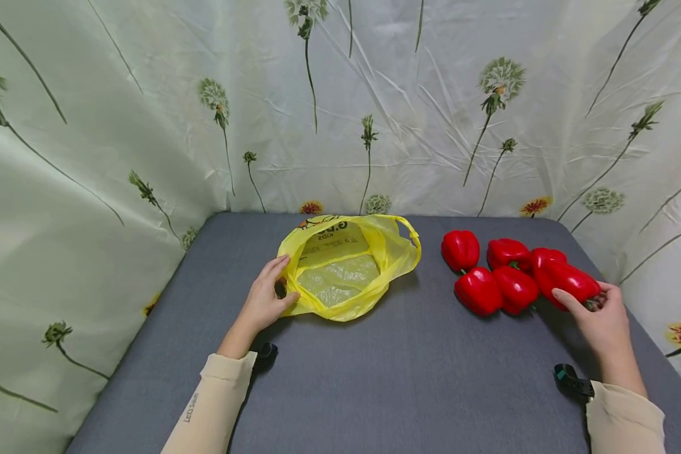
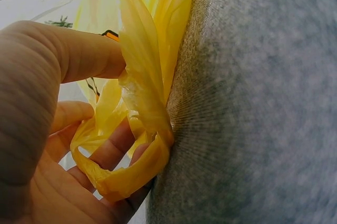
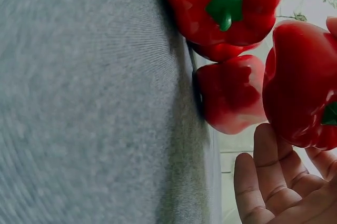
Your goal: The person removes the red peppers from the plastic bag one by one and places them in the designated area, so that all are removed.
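A yellow plastic bag [image 1: 369,302] lies on its side with its wide mouth facing me. At its left rim, my left hand [image 1: 263,301] holds the plastic between thumb and fingers; in the left wrist view the bag's handle loop [image 2: 113,182] lies across the fingers. Over on the right, my right hand [image 1: 608,325] grips a red bell pepper [image 1: 570,281] near its green stem end. In the right wrist view this held pepper [image 3: 300,84] is raised off the table. Several other red bell peppers [image 1: 478,291] sit in a cluster just left of it.
A dark grey cloth-covered table [image 1: 420,378] bears everything. Behind it and at both sides hangs a pale curtain [image 1: 329,157] with a dandelion print. The peppers stand to the right of the bag, towards the table's right edge.
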`<act>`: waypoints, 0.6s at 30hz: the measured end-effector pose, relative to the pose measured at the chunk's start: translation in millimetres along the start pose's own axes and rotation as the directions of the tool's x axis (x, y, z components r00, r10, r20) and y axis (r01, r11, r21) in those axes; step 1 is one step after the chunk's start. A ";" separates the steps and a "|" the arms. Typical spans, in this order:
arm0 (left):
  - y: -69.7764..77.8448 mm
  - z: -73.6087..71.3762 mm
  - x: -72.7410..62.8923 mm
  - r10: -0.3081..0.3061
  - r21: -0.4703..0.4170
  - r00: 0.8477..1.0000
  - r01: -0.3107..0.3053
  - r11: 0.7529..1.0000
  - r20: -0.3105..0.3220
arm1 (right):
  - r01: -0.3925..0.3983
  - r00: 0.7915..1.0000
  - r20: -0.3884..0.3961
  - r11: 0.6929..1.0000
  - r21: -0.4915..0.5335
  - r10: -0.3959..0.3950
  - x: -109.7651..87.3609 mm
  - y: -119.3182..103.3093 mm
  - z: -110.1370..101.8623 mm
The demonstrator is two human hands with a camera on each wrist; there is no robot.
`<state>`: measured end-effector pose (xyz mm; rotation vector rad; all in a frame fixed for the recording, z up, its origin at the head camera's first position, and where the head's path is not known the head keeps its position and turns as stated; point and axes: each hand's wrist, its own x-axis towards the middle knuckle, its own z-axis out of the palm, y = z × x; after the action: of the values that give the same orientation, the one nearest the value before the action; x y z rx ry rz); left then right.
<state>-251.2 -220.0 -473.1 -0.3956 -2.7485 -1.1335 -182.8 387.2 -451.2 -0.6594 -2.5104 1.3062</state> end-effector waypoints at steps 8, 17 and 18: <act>-0.9 0.4 0.3 0.003 0.007 1.000 -0.003 1.000 -0.001 | -0.019 1.000 0.000 1.000 -0.020 0.019 2.4 4.3 -1.2; -1.5 0.6 0.3 0.001 0.010 1.000 -0.001 1.000 0.001 | -0.018 0.999 0.027 0.997 -0.076 0.020 2.9 5.3 -2.8; -1.4 0.6 0.3 0.002 0.012 1.000 -0.002 1.000 0.001 | -0.017 0.999 0.029 0.997 -0.081 0.019 2.5 5.2 -3.0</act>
<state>-252.0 -220.5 -474.4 -0.3971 -2.7539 -1.1166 -182.3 393.2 -453.8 -0.6861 -2.5991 1.2349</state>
